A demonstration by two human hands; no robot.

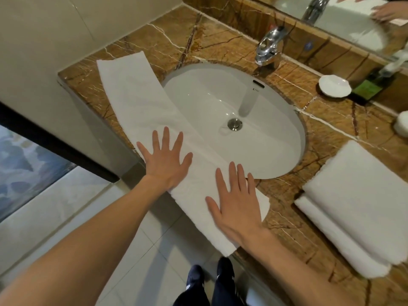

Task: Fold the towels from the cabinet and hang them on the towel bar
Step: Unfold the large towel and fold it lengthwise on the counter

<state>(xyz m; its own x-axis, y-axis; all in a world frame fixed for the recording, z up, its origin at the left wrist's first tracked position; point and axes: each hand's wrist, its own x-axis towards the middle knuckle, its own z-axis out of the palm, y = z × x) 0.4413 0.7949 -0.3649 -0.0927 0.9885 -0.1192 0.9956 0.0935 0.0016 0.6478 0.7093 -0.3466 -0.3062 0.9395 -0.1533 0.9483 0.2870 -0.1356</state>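
Observation:
A long white towel (136, 96), folded into a narrow strip, lies across the brown marble counter (293, 235) and over the near-left edge of the sink (276, 138). My left hand (164, 159) presses flat on the strip's middle with fingers spread. My right hand (235, 202) lies flat on the strip's near end, fingers apart. Neither hand grips the cloth. A second white towel (353, 206), folded thick, rests on the counter at the right. No towel bar is in view.
A chrome faucet (268, 46) stands behind the basin. A small white dish (334, 86) and a dark bottle (368, 87) sit at the back right under the mirror (344, 16). A white roll (401, 125) is at the right edge. Tiled floor lies below.

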